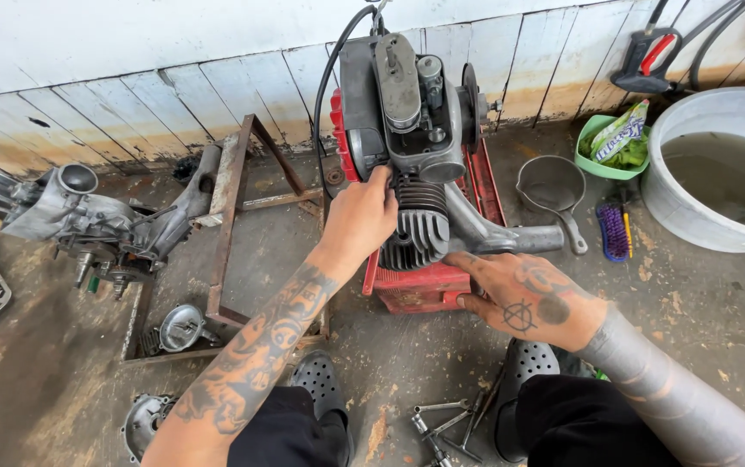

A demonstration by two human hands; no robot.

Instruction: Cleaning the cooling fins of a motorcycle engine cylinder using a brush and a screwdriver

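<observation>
Left hand (359, 216) curls around the finned cylinder (416, 229) of the engine (407, 112) sitting on the red stand (416, 285); right hand (528, 298) lies spread under it. Oily metal, so that cylinder could slip and pinch fingers

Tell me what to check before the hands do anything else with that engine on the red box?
1. Left hand has a hold on the engine: ok, it rests on the side by the finned cylinder.
2. Right hand is steadying below the cylinder, near the curved pipe: ok.
3. Engine sits squarely on the red stand: cannot tell, the underside is hidden.
4. Black hose hangs free of the hands: ok.
5. Wrenches on the floor are near the feet: not ok, they lie right between the shoes.
6. Tub of water stands apart from the engine: ok.
</observation>
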